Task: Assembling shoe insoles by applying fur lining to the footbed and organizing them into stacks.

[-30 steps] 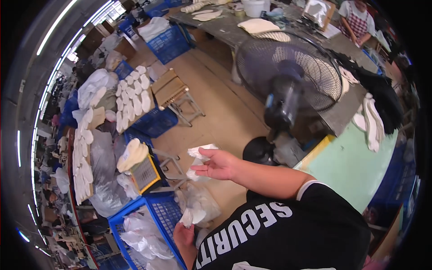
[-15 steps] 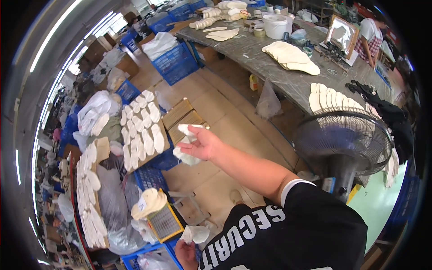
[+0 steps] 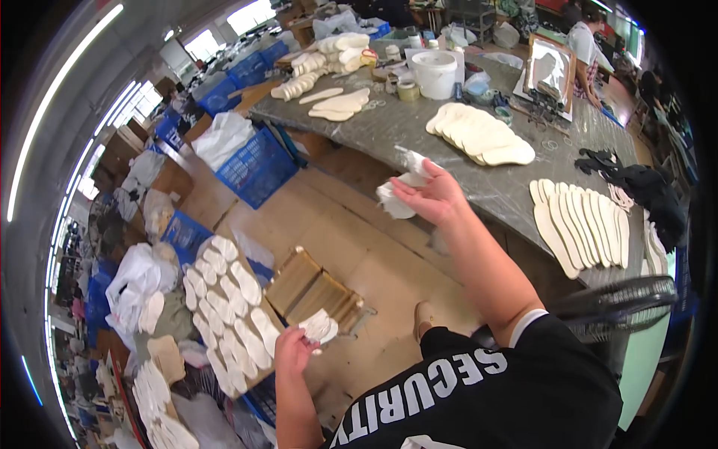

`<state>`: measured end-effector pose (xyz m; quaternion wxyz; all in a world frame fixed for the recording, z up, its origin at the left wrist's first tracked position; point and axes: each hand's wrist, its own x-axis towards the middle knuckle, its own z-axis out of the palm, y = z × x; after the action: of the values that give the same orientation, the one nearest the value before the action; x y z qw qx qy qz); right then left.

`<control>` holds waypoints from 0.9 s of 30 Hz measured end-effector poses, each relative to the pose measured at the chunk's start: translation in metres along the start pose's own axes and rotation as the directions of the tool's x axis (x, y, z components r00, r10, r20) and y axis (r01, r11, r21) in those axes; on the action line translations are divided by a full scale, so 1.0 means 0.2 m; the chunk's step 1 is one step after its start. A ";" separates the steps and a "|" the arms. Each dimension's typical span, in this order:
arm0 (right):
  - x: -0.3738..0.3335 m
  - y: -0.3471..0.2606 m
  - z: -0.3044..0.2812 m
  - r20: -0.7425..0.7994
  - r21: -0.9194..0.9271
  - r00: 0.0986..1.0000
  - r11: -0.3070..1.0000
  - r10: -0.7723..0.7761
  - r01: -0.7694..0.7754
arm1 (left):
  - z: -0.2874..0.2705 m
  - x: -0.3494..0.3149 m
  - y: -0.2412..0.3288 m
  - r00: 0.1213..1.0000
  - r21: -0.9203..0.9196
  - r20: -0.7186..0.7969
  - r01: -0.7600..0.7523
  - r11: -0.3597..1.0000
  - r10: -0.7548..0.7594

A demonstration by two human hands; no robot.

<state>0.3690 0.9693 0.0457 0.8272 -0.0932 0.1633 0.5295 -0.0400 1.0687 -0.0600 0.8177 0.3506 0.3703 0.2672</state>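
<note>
Both hands are well apart from each other, each closed on something white. Raised near the edge of the grey bench (image 3: 400, 120), the right hand (image 3: 439, 198) has its palm turned up, with thumb and fingers gripping a crumpled white bundle (image 3: 396, 200); whether that is one piece or several, I cannot tell. Lower down, the left hand (image 3: 292, 349) pinches a small white piece (image 3: 320, 327) over the edge of a slatted stool (image 3: 310, 295). To its left lie rows of white soles (image 3: 244, 284) on a board. On the bench are an overlapping pile of cream soles (image 3: 479, 135), a fanned row of soles (image 3: 583, 228) and a white bucket (image 3: 435, 75). At the far side of the bench is another person (image 3: 583, 49).
</note>
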 end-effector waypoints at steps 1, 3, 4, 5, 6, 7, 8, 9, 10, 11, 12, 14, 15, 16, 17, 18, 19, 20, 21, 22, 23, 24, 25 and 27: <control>0.05 -0.07 0.01 0.013 -0.001 1.000 1.000 -0.006 0.006 | 0.05 0.14 0.06 1.000 0.018 0.027 -0.002 1.000 0.001; 0.11 -0.19 0.04 0.024 -0.030 0.992 0.991 -0.127 0.128 | 0.24 0.40 0.22 0.992 0.052 0.122 0.014 0.999 -0.020; 0.14 -0.24 0.06 0.037 -0.028 0.990 0.990 -0.135 0.136 | 0.30 0.52 0.26 0.991 0.057 0.135 0.006 0.998 -0.014; 0.16 -0.27 0.10 -0.010 -0.028 0.977 0.976 -0.214 0.214 | 0.36 0.65 0.32 0.981 0.075 0.187 0.037 0.997 -0.051; 0.18 -0.29 0.14 -0.070 -0.032 0.954 0.957 -0.290 0.289 | 0.42 0.76 0.37 0.968 0.093 0.232 0.078 0.993 -0.098; 0.22 -0.32 0.19 -0.125 -0.027 0.940 0.948 -0.317 0.316 | 0.49 0.88 0.42 0.965 0.110 0.232 0.100 0.989 -0.123; 0.30 -0.36 0.22 -0.129 -0.023 0.936 0.944 -0.328 0.328 | 0.55 1.01 0.47 0.961 0.116 0.241 0.107 0.988 -0.132; 0.36 -0.41 0.24 -0.113 -0.021 0.938 0.945 -0.326 0.326 | 0.61 1.14 0.51 0.963 0.167 0.237 0.092 0.982 -0.130; 0.41 -0.46 0.26 -0.105 -0.020 0.941 0.946 -0.322 0.322 | 0.67 1.26 0.54 0.964 0.218 0.229 0.083 0.973 -0.134; 0.46 -0.51 0.29 -0.096 0.008 0.944 0.948 -0.316 0.318 | 0.74 1.39 0.57 0.957 0.206 0.243 0.107 0.973 -0.157; 0.50 -0.54 0.33 -0.112 0.009 0.937 0.943 -0.329 0.332 | 0.83 1.51 0.61 0.942 0.232 0.280 0.119 0.965 -0.183; 0.59 -0.61 0.39 -0.077 0.030 0.930 0.931 -0.360 0.363 | 1.00 1.76 0.67 0.927 0.259 0.304 0.141 0.956 -0.219; 0.63 -0.63 0.42 -0.093 0.052 0.926 0.927 -0.365 0.370 | 1.05 1.93 0.68 0.909 0.261 0.340 0.154 0.953 -0.240; 0.67 -0.68 0.44 -0.109 0.060 0.919 0.920 -0.379 0.386 | 1.20 2.02 0.71 0.875 0.288 0.416 0.131 0.949 -0.247; 0.71 -0.71 0.46 -0.093 0.079 0.911 0.909 -0.402 0.409 | 1.36 2.12 0.75 0.854 0.331 0.440 0.133 0.934 -0.277; 0.74 -0.73 0.49 -0.071 0.097 0.906 0.901 -0.417 0.422 | 1.46 2.24 0.79 0.856 0.360 0.435 0.119 0.925 -0.280; 0.78 -0.74 0.53 -0.073 0.093 0.890 0.886 -0.449 0.454 | 1.60 2.33 0.84 0.811 0.381 0.503 0.104 0.919 -0.300; 0.81 -0.74 0.55 -0.088 0.107 0.880 0.873 -0.468 0.475 | 1.71 2.45 0.87 0.803 0.400 0.514 0.087 0.912 -0.302; 0.84 -0.76 0.57 -0.054 0.111 0.874 0.867 -0.483 0.486 | 1.84 2.53 0.90 0.771 0.401 0.541 0.112 0.909 -0.334; 0.88 -0.77 0.60 -0.017 0.113 0.870 0.864 -0.492 0.491 | 1.96 2.61 0.92 0.740 0.409 0.585 0.085 0.909 -0.332; 0.91 -0.76 0.63 0.006 0.119 0.857 0.851 -0.516 0.511 | 2.06 2.71 0.95 0.700 0.432 0.633 0.035 0.901 -0.331; 0.95 -0.76 0.63 -0.011 0.134 0.840 0.832 -0.543 0.539 | 2.15 2.81 0.96 0.652 0.450 0.681 -0.015 0.893 -0.333; 0.99 -0.76 0.64 0.078 0.129 0.805 0.807 -0.588 0.576 | 2.25 2.87 0.98 0.625 0.474 0.688 0.000 0.881 -0.370; 1.08 -0.73 0.63 0.166 0.164 0.752 0.770 -0.638 0.617 | 2.39 3.01 1.00 0.497 0.517 0.753 -0.042 0.855 -0.431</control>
<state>0.6065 1.1326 0.0802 0.9729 -0.0444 0.0592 0.2192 0.6543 1.4301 0.0718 0.8060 0.5763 0.0148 -0.1345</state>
